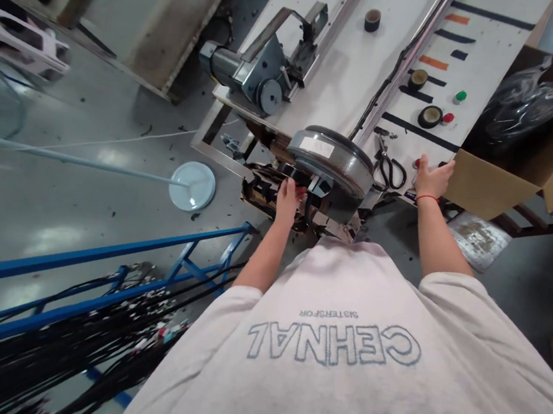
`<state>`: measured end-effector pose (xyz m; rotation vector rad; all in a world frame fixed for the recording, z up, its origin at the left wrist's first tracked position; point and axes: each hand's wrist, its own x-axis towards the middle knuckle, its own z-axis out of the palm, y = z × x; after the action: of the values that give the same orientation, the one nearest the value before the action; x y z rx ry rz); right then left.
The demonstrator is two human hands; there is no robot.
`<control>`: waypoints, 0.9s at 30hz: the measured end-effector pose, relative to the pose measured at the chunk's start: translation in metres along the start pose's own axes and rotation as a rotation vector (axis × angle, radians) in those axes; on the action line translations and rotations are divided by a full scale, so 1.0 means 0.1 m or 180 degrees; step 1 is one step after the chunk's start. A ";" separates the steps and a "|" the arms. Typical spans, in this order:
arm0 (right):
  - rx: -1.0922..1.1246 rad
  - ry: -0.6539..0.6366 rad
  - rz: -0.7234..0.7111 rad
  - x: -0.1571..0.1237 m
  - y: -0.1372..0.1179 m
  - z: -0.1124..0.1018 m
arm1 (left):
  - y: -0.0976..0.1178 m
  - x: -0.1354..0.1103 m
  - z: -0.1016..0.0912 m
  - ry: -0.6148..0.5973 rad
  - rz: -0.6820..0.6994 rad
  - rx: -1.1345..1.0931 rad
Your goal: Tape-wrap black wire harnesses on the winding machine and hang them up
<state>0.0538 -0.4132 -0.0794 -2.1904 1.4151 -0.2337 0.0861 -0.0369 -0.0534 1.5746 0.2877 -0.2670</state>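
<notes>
My left hand (287, 203) is closed, its fingertips at a small black roll (288, 169) beside the metal drum (331, 160). Those fingers partly hide what they grip, and I cannot make it out. The drum is round and wide, with a white label on its side, at the near end of the white bench (345, 61). My right hand (434, 179) rests at the bench's near right edge, fingers apart and holding nothing. One of its fingertips is close to a red button (417, 162). Black-handled scissors (389, 170) lie to its left.
Tape rolls (429, 116) and green (460, 95) and red buttons are on the bench. A motor unit (255, 70) is mounted at its left side. An open cardboard box (493, 186) stands at right. Lower left is a blue rack (99, 256) with black cables (103, 340).
</notes>
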 end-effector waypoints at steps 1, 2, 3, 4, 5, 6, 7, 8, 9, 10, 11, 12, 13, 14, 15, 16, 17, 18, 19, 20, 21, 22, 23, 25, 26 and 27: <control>0.0003 0.0017 -0.0006 0.00 0.00 0.01 | 0.04 0.09 -0.02 0.0050 0.0005 -0.0040; 0.0013 0.0044 -0.0014 0.01 0.01 0.02 | 0.08 0.15 -0.04 0.0084 -0.0033 -0.0112; 0.0027 0.0078 -0.0022 0.01 0.02 0.03 | 0.10 0.19 -0.05 0.0082 -0.0098 -0.0184; 0.0046 0.0112 -0.0030 0.02 0.03 0.04 | 0.11 0.19 -0.06 0.0018 -0.0173 -0.0211; 0.0067 0.0132 -0.0039 0.03 0.04 0.05 | 0.11 0.18 -0.05 -0.0101 -0.0271 -0.0204; 0.0084 0.0135 -0.0045 0.04 0.05 0.05 | 0.09 0.13 -0.04 -0.0279 -0.0402 -0.0156; 0.0095 0.0119 -0.0047 0.04 0.05 0.05 | 0.05 0.07 -0.02 -0.0534 -0.0534 -0.0057; 0.0093 0.0084 -0.0047 0.05 0.05 0.04 | 0.01 -0.01 -0.01 -0.0828 -0.0609 0.0105; 0.0078 0.0032 -0.0048 0.05 0.05 0.03 | -0.05 -0.11 -0.01 -0.1129 -0.0592 0.0339; 0.0050 -0.0024 -0.0046 0.06 0.05 0.02 | -0.11 -0.21 -0.03 -0.1362 -0.0488 0.0618; 0.0017 -0.0070 -0.0040 0.06 0.05 0.00 | -0.18 -0.32 -0.07 -0.1498 -0.0318 0.0925; -0.0011 -0.0099 -0.0033 0.06 0.04 -0.01 | -0.25 -0.42 -0.13 -0.1530 -0.0173 0.1240; -0.0021 -0.0113 -0.0029 0.05 0.03 -0.02 | -0.32 -0.51 -0.21 -0.1490 -0.0096 0.1545; -0.0014 -0.0110 -0.0026 0.05 0.02 -0.03 | -0.38 -0.59 -0.31 -0.1386 -0.0094 0.1809; 0.0009 -0.0097 -0.0020 0.04 0.02 -0.04 | -0.43 -0.66 -0.40 -0.1251 -0.0123 0.2004; 0.0039 -0.0080 -0.0013 0.04 0.01 -0.04 | -0.46 -0.72 -0.49 -0.1091 -0.0127 0.2121; 0.0068 -0.0067 -0.0006 0.03 0.01 -0.04 | -0.47 -0.77 -0.56 -0.0958 -0.0090 0.2183; 0.0086 -0.0059 -0.0001 0.02 0.00 -0.04 | -0.47 -0.82 -0.60 -0.0837 -0.0009 0.2187; 0.0093 -0.0056 0.0003 0.01 0.00 -0.04 | -0.45 -0.86 -0.62 -0.0747 0.0097 0.2152; 0.0094 -0.0056 0.0005 0.01 0.00 -0.04 | -0.42 -0.90 -0.61 -0.0686 0.0200 0.2091; 0.0092 -0.0055 0.0004 0.01 0.00 -0.04 | -0.37 -0.93 -0.58 -0.0659 0.0272 0.2018; 0.0092 -0.0052 -0.0002 0.01 0.00 -0.04 | -0.33 -0.95 -0.53 -0.0629 0.0313 0.1936; 0.0095 -0.0047 -0.0013 0.01 0.00 -0.04 | -0.28 -0.96 -0.47 -0.0588 0.0328 0.1853; 0.0109 -0.0037 -0.0050 0.02 0.00 -0.04 | -0.18 -0.94 -0.36 -0.0461 0.0339 0.1749; 0.0114 -0.0038 -0.0067 0.03 -0.01 -0.04 | -0.14 -0.92 -0.31 -0.0402 0.0348 0.1735; 0.0114 -0.0046 -0.0079 0.03 -0.01 -0.04 | -0.11 -0.89 -0.27 -0.0348 0.0369 0.1737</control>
<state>0.0543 -0.4172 -0.0764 -2.1776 1.3662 -0.2497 -0.0016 -0.0108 -0.0323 2.0976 0.0338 -0.3595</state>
